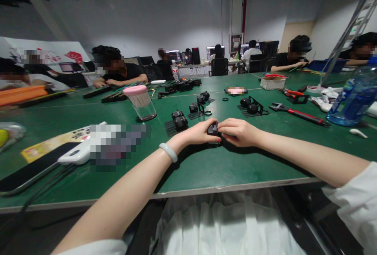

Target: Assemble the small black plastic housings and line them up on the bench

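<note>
Head view: black part (212, 130) sits over the tabletop (250, 168). Left hand (198, 132) wraps it; right hand (240, 132) half-curled at its side, can't tell if pinching. Looks like two-handed adjusting; next move needs steady left hold.

The left hand (203, 131) and right hand (239, 132) partly hide the black component (212, 130). The right edge cuts the white sleeve (355, 206). The far monitor (173, 55) is too small for reading.

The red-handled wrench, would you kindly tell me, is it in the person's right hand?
No, the red-handled wrench lies on the green table, while the right hand is at a black part.
</note>
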A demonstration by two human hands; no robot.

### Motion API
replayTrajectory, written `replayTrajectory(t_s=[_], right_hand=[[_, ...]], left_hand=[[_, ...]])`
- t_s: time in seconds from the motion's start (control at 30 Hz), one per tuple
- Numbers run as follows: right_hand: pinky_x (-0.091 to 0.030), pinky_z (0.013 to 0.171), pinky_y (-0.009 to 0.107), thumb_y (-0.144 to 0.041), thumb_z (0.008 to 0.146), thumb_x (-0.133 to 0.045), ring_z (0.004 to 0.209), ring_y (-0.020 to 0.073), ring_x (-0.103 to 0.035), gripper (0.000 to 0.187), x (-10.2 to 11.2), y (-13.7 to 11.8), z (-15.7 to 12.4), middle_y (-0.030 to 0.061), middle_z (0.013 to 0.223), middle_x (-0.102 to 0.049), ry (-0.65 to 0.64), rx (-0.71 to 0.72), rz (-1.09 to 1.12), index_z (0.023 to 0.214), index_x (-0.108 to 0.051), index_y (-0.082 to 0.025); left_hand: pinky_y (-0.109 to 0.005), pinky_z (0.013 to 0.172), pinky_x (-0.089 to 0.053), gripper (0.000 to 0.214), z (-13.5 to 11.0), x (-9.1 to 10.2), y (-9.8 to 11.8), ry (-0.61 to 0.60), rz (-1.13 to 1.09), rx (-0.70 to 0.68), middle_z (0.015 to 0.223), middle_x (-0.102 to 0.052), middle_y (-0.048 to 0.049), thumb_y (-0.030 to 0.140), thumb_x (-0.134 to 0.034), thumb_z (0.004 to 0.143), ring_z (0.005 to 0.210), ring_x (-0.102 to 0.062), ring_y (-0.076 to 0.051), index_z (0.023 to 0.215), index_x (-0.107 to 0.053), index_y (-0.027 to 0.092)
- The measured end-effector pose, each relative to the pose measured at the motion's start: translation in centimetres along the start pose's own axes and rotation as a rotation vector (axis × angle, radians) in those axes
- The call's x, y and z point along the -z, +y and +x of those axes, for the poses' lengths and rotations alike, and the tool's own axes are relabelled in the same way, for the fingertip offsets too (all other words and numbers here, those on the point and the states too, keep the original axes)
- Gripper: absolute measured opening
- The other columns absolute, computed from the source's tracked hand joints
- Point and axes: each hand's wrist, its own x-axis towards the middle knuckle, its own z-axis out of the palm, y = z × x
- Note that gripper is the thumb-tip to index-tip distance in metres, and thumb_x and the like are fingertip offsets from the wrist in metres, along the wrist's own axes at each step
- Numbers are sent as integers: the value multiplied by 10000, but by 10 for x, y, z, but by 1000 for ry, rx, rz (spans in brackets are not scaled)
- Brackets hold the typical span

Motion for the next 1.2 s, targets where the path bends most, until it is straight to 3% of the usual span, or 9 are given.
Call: replayTrajectory(t_s=[0.4, 0.97, 1.2], right_hand=[[-443, 813, 281, -195, 759, -449, 919, 149, -520, 233, -1, 3, 1, 77, 980, -572, 28, -115, 98, 973, -537, -167], [-471, 724, 257, -216, 768, -466, 820, 134, -560, 132, -10, 6, 3, 70, 890, -603, 121, -156, 96, 780, -586, -162], [-460, 708, 249, -221, 772, -461, 791, 133, -565, 152, -11, 7, 4, 70, 859, -616, 137, -197, 144, 794, -595, -153]], left_hand=[[-242, 672, -374, 536, -1, 1, 2, 9, -19, 14, 928, -515, -20, 474, -557, 611, 789, -493, -165, 1039, -410, 187], [-236, 643, -368, 544, -1, 2, 6, 11, -37, 36, 890, -522, -14, 482, -557, 599, 762, -494, -161, 1031, -423, 179], [-233, 641, -366, 529, -1, 2, 5, 8, -37, 29, 889, -518, -13, 471, -559, 604, 759, -490, -157, 1024, -424, 179]])
